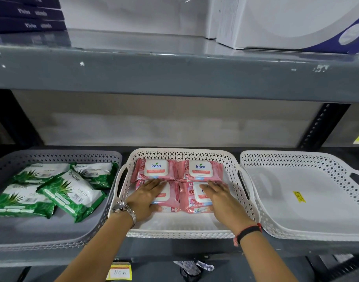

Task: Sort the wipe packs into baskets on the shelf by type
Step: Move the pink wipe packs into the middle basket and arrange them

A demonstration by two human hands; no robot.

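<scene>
Sorting close to done, judging by how things lie. Three baskets side by side on the grey shelf [174,249]. Grey basket [58,235] on the left, with four green aloe packs [72,192] lying loosely, one tilted across the others. Middle white basket [180,226] with four pink rose packs [156,169] set in a neat two-by-two block, edges touching. Right white basket [304,224] bare apart from a yellow price sticker [299,196] on its floor.

Left hand [148,198] flat, palm down, fingers stretched out and close together, resting on the front-left pink pack; pressing or nudging rather than gripping, nothing closed in it. Right hand [217,198] the same way on the front-right pink pack, fingers spread flat, nothing grasped. Wristwatch [124,210] on the left wrist, dark band [248,233] on the right.

Green with green, pink with pink: both types already apart, no mixed basket anywhere in view. No loose packs seen on the shelf outside the baskets. Left to do, most likely, only squaring up the front pink pair against the back pair. Whether a third type waits for the right basket, cannot tell from this view. Dark boxes [28,15] and a white carton [286,21] on the upper shelf, apart from the work.
</scene>
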